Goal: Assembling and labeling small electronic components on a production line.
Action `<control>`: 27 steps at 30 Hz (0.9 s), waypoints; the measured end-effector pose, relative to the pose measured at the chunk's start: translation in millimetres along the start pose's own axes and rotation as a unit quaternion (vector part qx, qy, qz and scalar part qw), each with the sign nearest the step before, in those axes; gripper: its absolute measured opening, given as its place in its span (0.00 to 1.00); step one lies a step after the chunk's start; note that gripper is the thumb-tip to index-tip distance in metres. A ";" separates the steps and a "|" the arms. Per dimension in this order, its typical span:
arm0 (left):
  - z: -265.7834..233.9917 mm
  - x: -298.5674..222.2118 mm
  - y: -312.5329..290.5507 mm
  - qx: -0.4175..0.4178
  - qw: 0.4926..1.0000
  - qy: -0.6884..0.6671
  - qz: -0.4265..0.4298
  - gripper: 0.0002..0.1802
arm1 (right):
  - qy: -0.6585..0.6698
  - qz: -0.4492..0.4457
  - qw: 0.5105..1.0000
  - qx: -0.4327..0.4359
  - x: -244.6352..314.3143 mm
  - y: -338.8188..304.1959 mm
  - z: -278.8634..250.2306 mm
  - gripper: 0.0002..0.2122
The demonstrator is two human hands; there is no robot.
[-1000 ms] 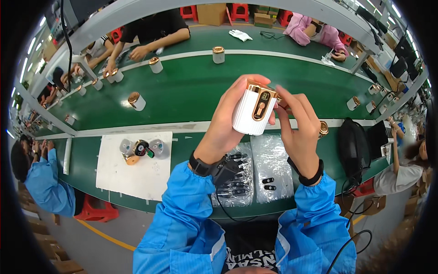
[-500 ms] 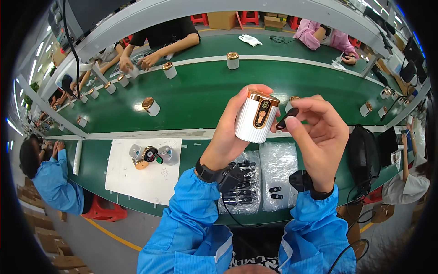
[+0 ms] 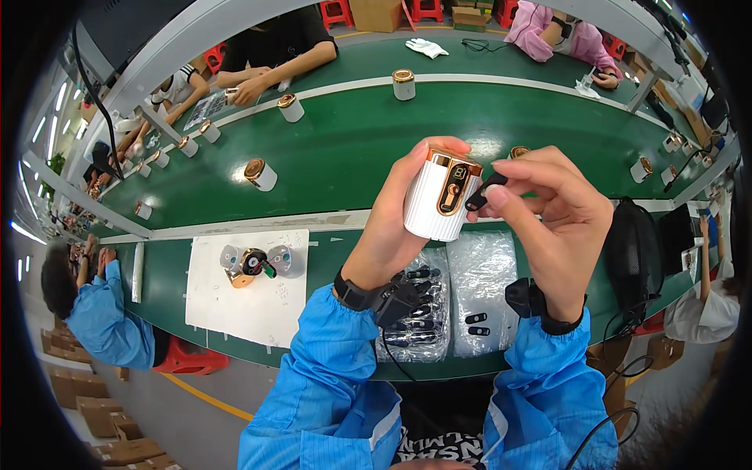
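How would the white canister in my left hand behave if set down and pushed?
The white canister would probably stand, since a similar canister stands upright on the green surface. Being taller than wide, it might tip if pushed near the top. Its curved side suggests it could roll once down.

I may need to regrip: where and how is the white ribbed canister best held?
Probably around its ribbed body, from the left, with the left hand. The slightly tilted white ribbed canister is rounded there, and its gold-rimmed front panel sits nearer the black oval piece in the right hand.
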State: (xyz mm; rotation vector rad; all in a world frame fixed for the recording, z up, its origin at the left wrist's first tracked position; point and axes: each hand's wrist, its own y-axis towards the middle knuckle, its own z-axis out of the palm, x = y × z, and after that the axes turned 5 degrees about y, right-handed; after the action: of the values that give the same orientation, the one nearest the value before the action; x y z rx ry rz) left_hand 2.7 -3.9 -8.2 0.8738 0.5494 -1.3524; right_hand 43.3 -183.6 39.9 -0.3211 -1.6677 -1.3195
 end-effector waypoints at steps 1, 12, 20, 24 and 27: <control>-1.1 0.8 0.9 0.005 1.000 -0.001 0.001 0.26 | 0.003 0.002 1.000 -0.002 -1.3 0.2 0.1 0.12; 9.2 -2.6 -0.4 -0.038 0.998 0.043 0.025 0.23 | -0.043 -0.013 0.999 0.027 -9.2 0.6 4.4 0.09; 8.8 -0.4 0.5 -0.048 0.996 0.067 0.024 0.22 | -0.055 -0.012 0.998 0.029 -11.0 1.2 6.2 0.09; 9.2 0.2 0.1 -0.045 0.996 0.069 0.022 0.22 | -0.043 -0.005 0.999 0.017 -13.0 0.8 5.5 0.09; 10.1 0.2 0.3 -0.048 0.996 0.071 0.020 0.23 | -0.055 -0.012 0.998 0.017 -12.6 0.7 5.4 0.08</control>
State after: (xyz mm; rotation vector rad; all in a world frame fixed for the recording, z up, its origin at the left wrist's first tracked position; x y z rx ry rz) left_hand 1.6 -12.1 -2.3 0.9007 0.6980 -1.2245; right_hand 47.6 -174.5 30.5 -0.3600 -1.7885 -1.3095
